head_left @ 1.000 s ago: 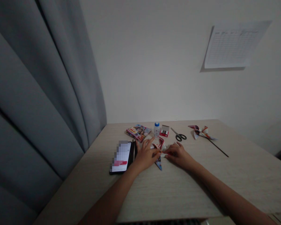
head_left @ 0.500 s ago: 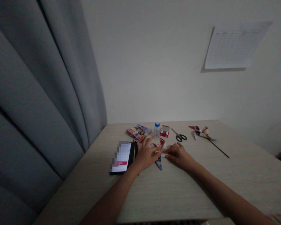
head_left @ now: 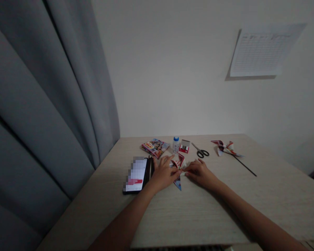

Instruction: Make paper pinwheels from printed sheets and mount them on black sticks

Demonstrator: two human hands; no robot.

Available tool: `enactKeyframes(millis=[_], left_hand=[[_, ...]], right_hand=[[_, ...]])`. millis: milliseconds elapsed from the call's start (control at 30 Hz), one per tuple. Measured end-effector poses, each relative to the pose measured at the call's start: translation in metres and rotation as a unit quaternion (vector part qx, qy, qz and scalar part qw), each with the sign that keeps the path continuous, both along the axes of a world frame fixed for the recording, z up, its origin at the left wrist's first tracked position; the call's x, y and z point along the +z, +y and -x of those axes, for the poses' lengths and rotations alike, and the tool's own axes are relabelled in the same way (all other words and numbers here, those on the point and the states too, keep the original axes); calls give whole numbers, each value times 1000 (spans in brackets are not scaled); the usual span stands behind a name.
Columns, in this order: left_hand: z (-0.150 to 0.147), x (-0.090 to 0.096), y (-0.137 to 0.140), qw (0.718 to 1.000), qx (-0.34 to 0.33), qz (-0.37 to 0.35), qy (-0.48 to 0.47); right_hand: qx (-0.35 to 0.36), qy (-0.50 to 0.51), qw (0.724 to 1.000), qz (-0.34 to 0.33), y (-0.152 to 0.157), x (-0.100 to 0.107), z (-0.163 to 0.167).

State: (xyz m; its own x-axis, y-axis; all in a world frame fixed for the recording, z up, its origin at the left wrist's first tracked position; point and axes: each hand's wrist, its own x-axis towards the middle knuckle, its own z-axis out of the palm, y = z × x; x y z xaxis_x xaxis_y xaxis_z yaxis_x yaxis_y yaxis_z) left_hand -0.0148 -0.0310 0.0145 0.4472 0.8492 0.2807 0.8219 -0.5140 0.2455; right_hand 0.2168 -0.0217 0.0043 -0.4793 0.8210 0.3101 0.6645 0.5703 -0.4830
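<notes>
A folded paper pinwheel (head_left: 181,160) in red, white and blue lies on the table between my hands, one pointed blue blade towards me. My left hand (head_left: 164,174) rests over its left side, fingertips pressing near the centre while the other fingers stay raised and bent. On its right side my right hand (head_left: 201,172) has its thumb and fingers pinched on a paper blade. The fingers partly cover the pinwheel's middle. Dark thin sticks (head_left: 151,166) lie just left of my left hand, partly under it.
A phone (head_left: 136,176) lies left of the sticks. Behind my hands are printed booklets (head_left: 155,147), a blue-capped bottle (head_left: 176,145), a small red-and-white box (head_left: 184,146) and black-handled scissors (head_left: 201,152). Another pinwheel on a stick (head_left: 226,149) lies to the right.
My left fingers have drawn back slightly from the pinwheel's top, so more of its red-and-white paper shows. My right hand keeps nearly the same place.
</notes>
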Motion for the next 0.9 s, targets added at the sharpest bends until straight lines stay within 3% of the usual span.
enactKeyframes(millis=[467, 900], left_hand=[[-5, -5, 4, 997, 59, 15, -51], [-4, -6, 0, 1000, 14, 2, -2]], right_hand=[[-4, -1, 1000, 12, 1, -2, 1], [6, -1, 1000, 10, 2, -2, 0]])
